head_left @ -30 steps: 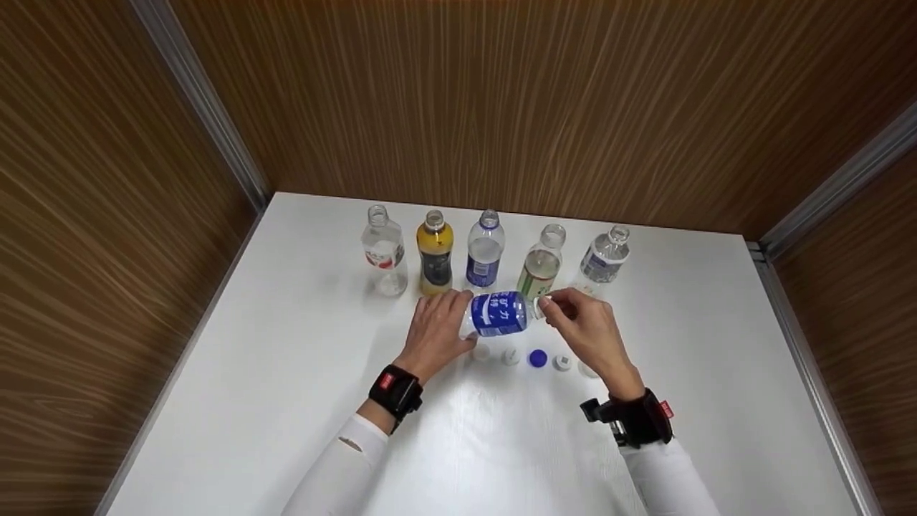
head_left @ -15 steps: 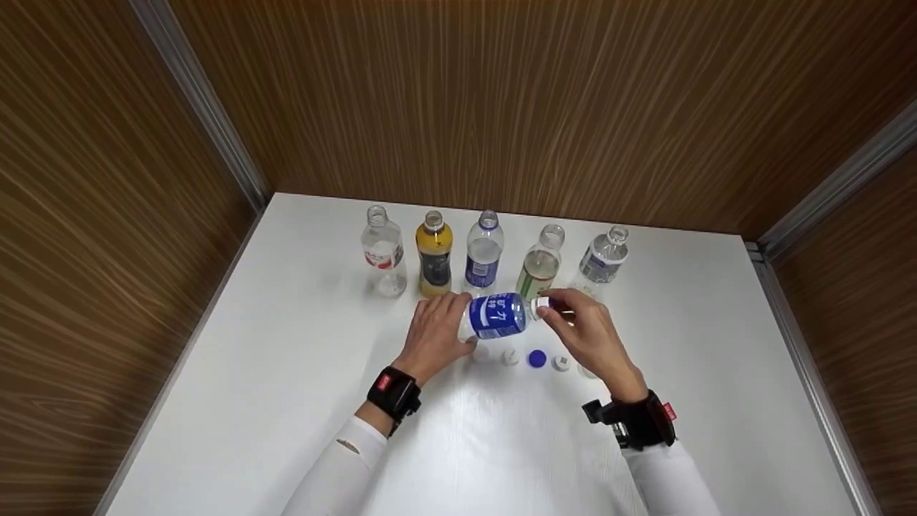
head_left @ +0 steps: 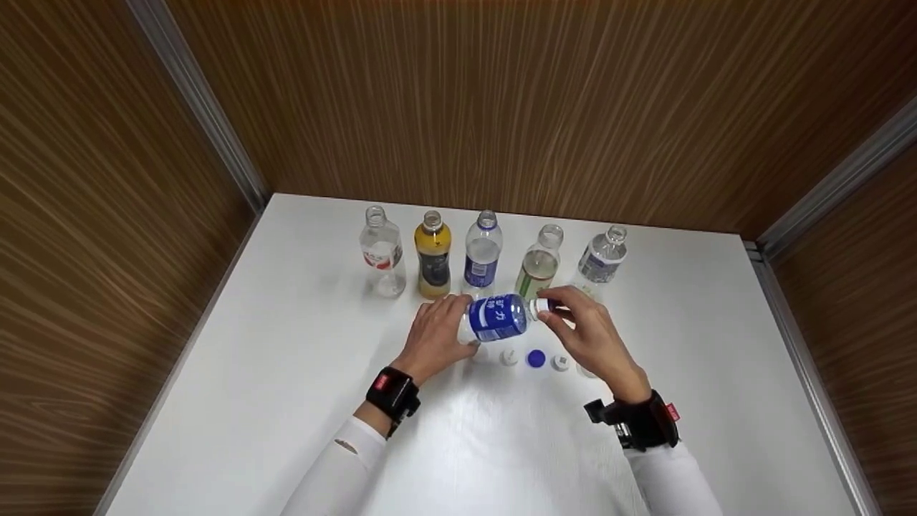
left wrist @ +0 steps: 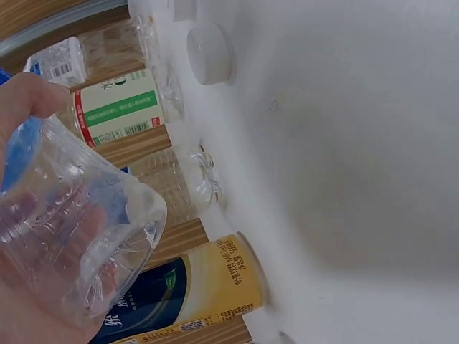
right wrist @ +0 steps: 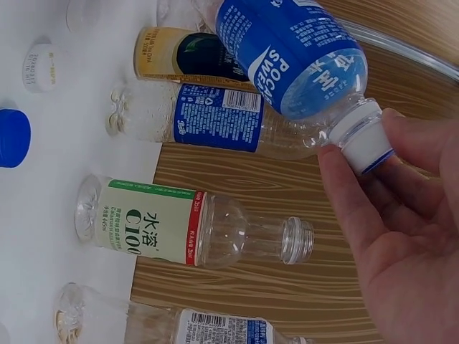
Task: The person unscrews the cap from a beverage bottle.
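My left hand (head_left: 432,337) grips a clear plastic bottle (head_left: 496,317) with a blue label round its body. The bottle is held above the table, lying nearly sideways with its neck to the right; its clear base (left wrist: 118,222) shows in the left wrist view. My right hand (head_left: 591,333) pinches the white cap (right wrist: 364,142) at the bottle's neck between thumb and fingers. A blue edge shows at the cap's top in the right wrist view. Below the held bottle, several loose caps lie in a row, among them a blue cap (head_left: 536,358) and a white cap (head_left: 562,362).
Several uncapped bottles stand along the back of the white table (head_left: 286,358): a clear bottle (head_left: 387,276), a yellow bottle (head_left: 433,247), a blue-labelled bottle (head_left: 481,269), a green-labelled bottle (head_left: 539,265) and a clear bottle (head_left: 604,258). Wood-grain panels (head_left: 466,107) enclose the table.
The fingers of my right hand have shifted round the cap, and more of its white side shows now. The bottle and my left hand have hardly moved.
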The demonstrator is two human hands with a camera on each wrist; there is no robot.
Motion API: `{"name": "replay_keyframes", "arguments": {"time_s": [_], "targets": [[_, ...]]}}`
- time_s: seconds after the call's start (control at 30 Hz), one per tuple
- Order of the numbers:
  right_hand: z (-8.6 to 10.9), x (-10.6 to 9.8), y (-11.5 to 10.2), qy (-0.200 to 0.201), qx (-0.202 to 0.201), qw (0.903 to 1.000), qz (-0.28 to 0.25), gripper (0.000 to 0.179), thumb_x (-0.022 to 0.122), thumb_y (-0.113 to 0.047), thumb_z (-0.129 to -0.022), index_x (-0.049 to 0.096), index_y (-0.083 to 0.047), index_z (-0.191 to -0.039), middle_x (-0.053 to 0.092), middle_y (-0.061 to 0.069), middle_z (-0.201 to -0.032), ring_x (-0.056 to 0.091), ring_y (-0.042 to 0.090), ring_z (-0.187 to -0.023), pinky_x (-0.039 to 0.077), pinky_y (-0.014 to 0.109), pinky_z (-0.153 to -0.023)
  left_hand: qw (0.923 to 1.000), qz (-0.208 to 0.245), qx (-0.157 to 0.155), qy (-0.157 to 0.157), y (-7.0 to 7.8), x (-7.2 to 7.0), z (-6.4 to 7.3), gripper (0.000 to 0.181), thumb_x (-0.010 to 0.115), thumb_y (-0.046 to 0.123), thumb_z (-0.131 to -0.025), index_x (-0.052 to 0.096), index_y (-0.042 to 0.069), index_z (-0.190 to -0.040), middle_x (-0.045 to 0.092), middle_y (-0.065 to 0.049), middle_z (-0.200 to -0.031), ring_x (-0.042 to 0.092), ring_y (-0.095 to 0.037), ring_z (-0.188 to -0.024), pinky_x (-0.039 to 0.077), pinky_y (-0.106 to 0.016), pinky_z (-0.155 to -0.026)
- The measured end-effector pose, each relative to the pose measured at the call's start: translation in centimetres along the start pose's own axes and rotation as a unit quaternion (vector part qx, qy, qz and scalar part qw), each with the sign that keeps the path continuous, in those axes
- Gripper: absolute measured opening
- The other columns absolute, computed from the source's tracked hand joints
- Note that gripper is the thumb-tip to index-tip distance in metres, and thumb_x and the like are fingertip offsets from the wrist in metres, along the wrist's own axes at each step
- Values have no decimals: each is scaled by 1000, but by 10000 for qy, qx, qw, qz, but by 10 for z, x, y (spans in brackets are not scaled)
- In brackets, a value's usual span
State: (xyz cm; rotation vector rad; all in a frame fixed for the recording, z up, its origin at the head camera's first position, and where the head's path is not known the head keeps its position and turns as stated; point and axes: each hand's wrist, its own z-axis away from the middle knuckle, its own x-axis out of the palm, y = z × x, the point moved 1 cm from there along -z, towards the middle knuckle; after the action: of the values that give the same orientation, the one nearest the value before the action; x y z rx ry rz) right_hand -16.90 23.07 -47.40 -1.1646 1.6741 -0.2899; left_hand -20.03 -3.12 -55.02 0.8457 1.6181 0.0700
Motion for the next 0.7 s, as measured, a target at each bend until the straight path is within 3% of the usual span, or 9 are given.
{"name": "replay_keyframes", "arguments": {"time_s": [0.2, 0.5, 0.6, 0.7], "targets": [[0, -3, 0, -85, -272, 9996, -24, 28, 73, 5, -92, 68, 2, -120, 70, 10, -114, 70, 24, -106, 58, 29, -89, 9976, 563, -164, -357, -1, 1, -1, 78, 91, 29, -76, 54, 7, -140, 66, -9, -129, 62, -28, -119, 43, -50, -104], [-2, -2, 0, -194, -338, 9992, -31, 32, 74, 6, -91, 68, 1, -122, 70, 10, -116, 70, 25, -107, 59, 42, -88, 9842, 1348, -508, -1028, -4, 2, -1, 76, 91, 25, -76, 52, 12, -140, 66, -5, -128, 62, -23, -115, 44, -48, -102], [-2, -1, 0, -127, -315, 9994, -29, 31, 73, 4, -92, 67, 2, -123, 70, 11, -116, 70, 28, -107, 59, 39, -89, 9841, 1375, -500, -1010, -3, 2, -1, 75, 91, 25, -76, 53, 12, -139, 66, -5, -127, 62, -24, -115, 44, -48, -102], [-3, 2, 1, 49, 8, 10000, -74, 33, 74, -2, -94, 66, 4, -126, 69, 14, -119, 69, 31, -110, 59, 41, -90, 9909, 1077, -382, -717, -2, 4, -2, 75, 91, 27, -76, 53, 10, -139, 66, -6, -127, 62, -25, -116, 44, -49, -103]]}}
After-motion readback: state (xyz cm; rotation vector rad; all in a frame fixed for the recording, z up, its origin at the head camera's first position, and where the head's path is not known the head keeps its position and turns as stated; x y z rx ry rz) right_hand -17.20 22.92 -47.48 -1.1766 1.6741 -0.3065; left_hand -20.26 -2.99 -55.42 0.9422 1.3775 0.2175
